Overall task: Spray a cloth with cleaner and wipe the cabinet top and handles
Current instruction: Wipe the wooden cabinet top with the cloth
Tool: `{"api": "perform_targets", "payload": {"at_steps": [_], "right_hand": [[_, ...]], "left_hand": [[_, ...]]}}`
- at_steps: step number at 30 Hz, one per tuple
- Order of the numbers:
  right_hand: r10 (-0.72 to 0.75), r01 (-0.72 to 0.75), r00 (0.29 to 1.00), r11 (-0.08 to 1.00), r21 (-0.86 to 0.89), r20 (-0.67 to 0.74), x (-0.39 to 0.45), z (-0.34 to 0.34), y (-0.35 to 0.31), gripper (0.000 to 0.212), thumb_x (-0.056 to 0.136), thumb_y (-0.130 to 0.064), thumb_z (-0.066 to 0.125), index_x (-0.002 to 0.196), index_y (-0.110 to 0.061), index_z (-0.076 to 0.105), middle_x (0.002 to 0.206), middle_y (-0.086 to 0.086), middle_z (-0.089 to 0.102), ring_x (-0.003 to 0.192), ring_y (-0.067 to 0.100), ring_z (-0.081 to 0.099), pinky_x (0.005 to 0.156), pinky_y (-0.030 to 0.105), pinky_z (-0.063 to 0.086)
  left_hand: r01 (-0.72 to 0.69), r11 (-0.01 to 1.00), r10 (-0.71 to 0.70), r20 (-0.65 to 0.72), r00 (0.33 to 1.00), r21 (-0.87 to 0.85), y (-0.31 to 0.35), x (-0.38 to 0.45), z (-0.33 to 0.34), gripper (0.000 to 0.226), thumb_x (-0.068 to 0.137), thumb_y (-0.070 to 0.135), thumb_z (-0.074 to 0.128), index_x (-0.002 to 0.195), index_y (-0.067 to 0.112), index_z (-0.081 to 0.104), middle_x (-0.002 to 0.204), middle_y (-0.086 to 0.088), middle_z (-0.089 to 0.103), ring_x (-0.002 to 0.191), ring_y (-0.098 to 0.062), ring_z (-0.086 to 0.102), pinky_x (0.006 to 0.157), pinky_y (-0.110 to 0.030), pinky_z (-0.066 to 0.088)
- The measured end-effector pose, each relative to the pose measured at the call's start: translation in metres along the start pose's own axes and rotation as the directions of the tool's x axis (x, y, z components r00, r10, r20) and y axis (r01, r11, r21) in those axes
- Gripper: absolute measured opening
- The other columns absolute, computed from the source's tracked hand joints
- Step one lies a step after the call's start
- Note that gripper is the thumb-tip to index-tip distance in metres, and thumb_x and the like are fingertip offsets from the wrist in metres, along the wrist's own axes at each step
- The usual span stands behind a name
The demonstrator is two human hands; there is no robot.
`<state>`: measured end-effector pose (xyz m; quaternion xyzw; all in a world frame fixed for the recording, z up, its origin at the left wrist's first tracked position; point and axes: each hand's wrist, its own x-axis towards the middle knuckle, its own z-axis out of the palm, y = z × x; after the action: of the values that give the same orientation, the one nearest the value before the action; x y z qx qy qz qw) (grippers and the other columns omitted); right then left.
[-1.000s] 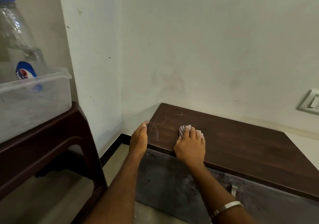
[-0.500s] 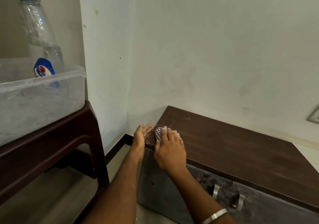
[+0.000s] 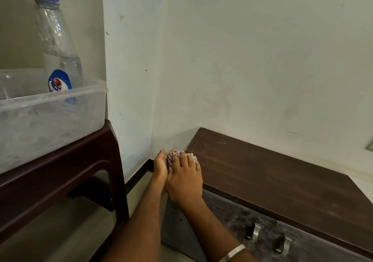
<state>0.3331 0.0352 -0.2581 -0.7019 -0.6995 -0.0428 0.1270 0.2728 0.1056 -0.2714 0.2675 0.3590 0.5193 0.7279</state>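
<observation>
The dark brown cabinet top point(image 3: 272, 181) runs along the white wall at the lower right. At its left front corner, my right hand point(image 3: 185, 179) presses a small red-and-white checked cloth point(image 3: 171, 160) with its fingers laid over it. My left hand point(image 3: 160, 166) is cupped against the cabinet's left end and touches the cloth from the side. Two metal handles point(image 3: 255, 231) point(image 3: 281, 244) sit on the grey cabinet front below. A clear spray bottle point(image 3: 58, 45) with a blue top stands in a plastic tub at the upper left.
The translucent plastic tub point(image 3: 50, 120) rests on a dark brown plastic table point(image 3: 60, 171) to the left, close to the cabinet. The wall corner lies just behind my hands. Bare floor shows between the table and the cabinet.
My right hand has slid the cloth leftward along the cabinet top to its left end. My left hand stayed at that end and now touches the cloth.
</observation>
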Motion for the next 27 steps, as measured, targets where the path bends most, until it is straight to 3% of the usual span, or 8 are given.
{"api": "perform_targets", "payload": {"at_steps": [2,4,7,11,17,19,23,27], "right_hand": [[-0.025,0.025,1.000,1.000,0.001,-0.004,0.002,0.001,-0.001,0.082,0.080,-0.046,-0.014,0.154,-0.023,0.015,0.162,0.005,0.012,0.150,0.025,0.003,0.122,0.043,0.002],[-0.045,0.046,0.999,0.998,0.045,-0.019,-0.001,-0.001,0.009,0.060,0.098,-0.044,0.005,0.153,-0.024,0.019,0.162,0.003,0.015,0.150,0.022,0.006,0.122,0.039,0.003],[-0.041,0.042,0.999,0.998,0.056,-0.021,-0.010,-0.005,0.033,0.054,0.102,-0.040,0.025,0.153,-0.024,0.019,0.161,0.002,0.017,0.149,0.019,0.009,0.122,0.036,0.006],[0.018,-0.017,0.998,1.000,0.024,-0.059,-0.030,-0.012,0.067,0.058,0.097,-0.043,0.022,0.152,-0.024,0.025,0.159,0.001,0.023,0.148,0.019,0.017,0.120,0.035,0.012],[0.046,-0.045,0.999,0.999,0.028,-0.028,-0.018,-0.009,0.058,0.056,0.099,-0.043,0.023,0.153,-0.026,0.019,0.161,0.001,0.017,0.149,0.022,0.011,0.122,0.039,0.009],[-0.006,0.007,1.000,0.997,0.074,-0.015,0.004,-0.003,0.039,0.053,0.102,-0.041,0.023,0.152,-0.027,0.020,0.161,0.001,0.017,0.149,0.022,0.009,0.122,0.041,0.009],[-0.075,0.072,0.997,0.992,0.100,0.022,0.038,0.004,0.016,0.050,0.102,-0.040,0.024,0.148,-0.024,0.031,0.158,0.002,0.025,0.148,0.021,0.014,0.121,0.042,0.011],[-0.055,0.051,0.998,0.984,0.170,0.016,0.038,0.001,0.033,0.051,0.101,-0.041,0.026,0.150,-0.026,0.028,0.159,0.000,0.024,0.148,0.019,0.015,0.121,0.038,0.011]], "left_hand": [[-0.021,1.000,0.021,-0.010,1.000,-0.008,-0.001,0.000,-0.004,0.061,0.103,0.039,0.016,0.133,-0.002,0.050,0.132,-0.025,0.055,0.120,-0.034,0.053,0.099,-0.039,0.041],[-0.020,0.999,0.019,0.009,1.000,0.030,-0.004,-0.004,-0.005,0.062,0.103,0.042,0.016,0.123,0.001,0.057,0.116,-0.019,0.064,0.106,-0.030,0.060,0.088,-0.036,0.048],[-0.022,0.996,0.024,-0.016,1.000,0.092,-0.006,-0.006,-0.003,0.064,0.102,0.047,0.014,0.136,0.007,0.051,0.132,-0.013,0.057,0.122,-0.026,0.052,0.098,-0.036,0.041],[-0.058,0.982,0.059,0.000,0.998,0.177,-0.007,-0.009,0.005,0.060,0.103,0.042,0.013,0.138,0.009,0.050,0.139,-0.008,0.054,0.136,-0.023,0.041,0.118,-0.042,0.024],[-0.077,0.967,0.077,0.007,0.997,0.241,-0.009,-0.009,0.013,0.054,0.105,0.030,0.015,0.132,0.003,0.053,0.138,-0.009,0.053,0.125,-0.019,0.049,0.108,-0.034,0.036],[-0.037,0.986,0.033,0.027,0.999,0.160,-0.006,-0.010,0.015,0.053,0.105,0.030,0.017,0.120,0.001,0.059,0.127,-0.016,0.060,0.108,-0.022,0.058,0.095,-0.032,0.046],[0.072,0.996,-0.072,-0.006,0.997,-0.053,-0.005,-0.008,0.004,0.057,0.102,0.043,0.017,0.109,0.008,0.062,0.102,-0.015,0.067,0.105,-0.031,0.060,0.100,-0.040,0.042],[0.029,0.999,-0.030,0.013,0.999,0.033,-0.005,-0.011,0.016,0.057,0.103,0.038,0.020,0.132,0.003,0.053,0.126,-0.017,0.061,0.121,-0.033,0.055,0.105,-0.040,0.040]]}}
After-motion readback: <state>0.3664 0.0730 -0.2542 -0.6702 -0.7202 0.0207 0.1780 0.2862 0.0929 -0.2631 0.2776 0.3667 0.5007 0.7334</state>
